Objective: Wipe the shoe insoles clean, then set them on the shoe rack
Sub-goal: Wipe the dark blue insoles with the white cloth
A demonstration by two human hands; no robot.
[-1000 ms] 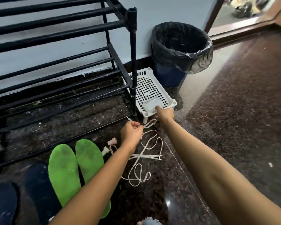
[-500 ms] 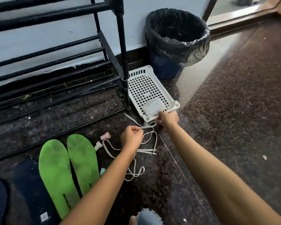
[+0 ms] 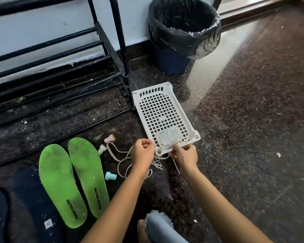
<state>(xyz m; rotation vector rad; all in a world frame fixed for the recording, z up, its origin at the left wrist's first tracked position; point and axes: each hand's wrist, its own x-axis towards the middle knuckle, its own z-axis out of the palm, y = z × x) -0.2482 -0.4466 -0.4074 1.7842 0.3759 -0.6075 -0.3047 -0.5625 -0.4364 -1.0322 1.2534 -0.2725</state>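
Speckled floor [image 3: 244, 137], green insoles [image 3: 86, 172] left of fingers [image 3: 146, 144] on shoelace [image 3: 118, 166]

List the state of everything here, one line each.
green insoles, flat on floor, dirty
white basket, upright on floor
white packet, lying in basket
bin, lidless, black-bag lined
shoelace, loose, partly on floor
left hand, fisted on shoelace
right hand, curled at basket rim, grip unclear
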